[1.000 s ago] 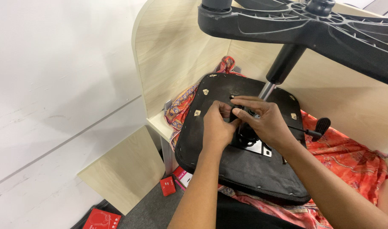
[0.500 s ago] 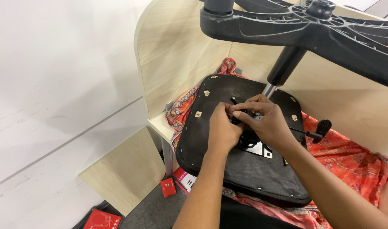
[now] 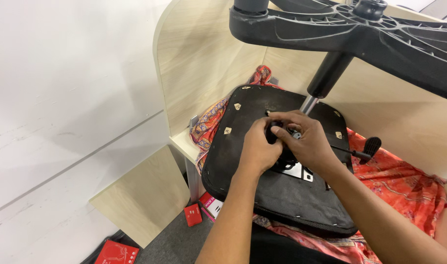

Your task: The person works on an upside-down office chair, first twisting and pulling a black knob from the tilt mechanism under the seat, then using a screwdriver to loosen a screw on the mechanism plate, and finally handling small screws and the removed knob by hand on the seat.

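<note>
Office chair flipped upside down on a light wood-grain bench [image 3: 182, 142], seat underside [image 3: 262, 195] facing up so the mounting area can be reached. An orange-red patterned cloth [image 3: 404, 181] lies under it, probably as padding between seat and bench.

Left hand [image 3: 255, 151] and right hand [image 3: 306, 144] meet at the black mechanism [image 3: 284, 156] at the seat's centre, just below the gas column [image 3: 326, 78]. Both are curled narrow, fingers pinched on something small at the mechanism. It could be a bolt or knob, but the fingers cover it, so I cannot tell whether either hand truly grips it or only presses on it.

Seat underside: matte black, fabric-like cover, rounded-square outline, staples along the rim, small pale tabs near the corners. A bare metal plate [image 3: 297, 171] shows beneath the hands. A thin lever with a black paddle end [image 3: 371, 145] sticks out on the right.

The star base [image 3: 360, 34] is ribbed black moulded plastic, looming at the top of the view with a caster socket visible.

Floor: grey carpet, with small red boxes [image 3: 192, 214] by the bench leg and a flat red pack [image 3: 117, 252] at the lower left. White wall on the left.
</note>
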